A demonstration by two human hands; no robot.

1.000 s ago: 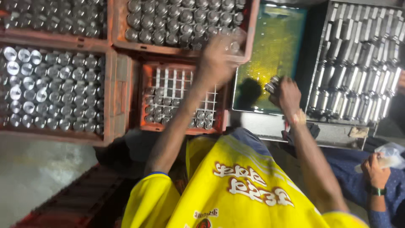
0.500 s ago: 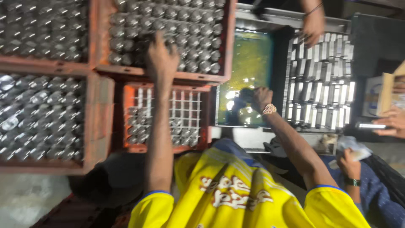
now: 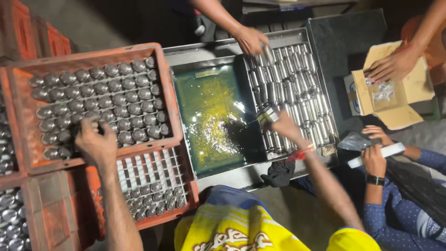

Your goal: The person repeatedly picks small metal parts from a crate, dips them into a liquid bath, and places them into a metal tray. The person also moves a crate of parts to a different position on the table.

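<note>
**Cans going from crate to tray, one hand at each end**

At nine o'clock the left hand point(image 3: 96, 142) lies curled, knuckles up, on the near rows of silver cans point(image 3: 100, 100) standing in the red crate point(image 3: 163, 83); whether its fingers have closed on one I cannot tell. Just below, at seven o'clock, a second red crate point(image 3: 139, 222) is part empty, its white divider grid bare at the top. At the centre sits a shallow tray of yellow-green liquid point(image 3: 209, 116). At its three o'clock edge the right hand point(image 3: 281, 126) grips one can point(image 3: 266, 115), held over the border between the liquid and the metal tray point(image 3: 325, 100) of cans laid flat in rows. By my reading this is the dip-and-lay step; the next move calls for setting that can into a free slot among the rows while the left lifts a fresh one. Other people's hands work at twelve, one and three o'clock, one in a cardboard box point(image 3: 388, 90).

Against half a second ago, the left hand has come down from the far crate to this one, and the right has moved from the liquid toward the rows
</note>
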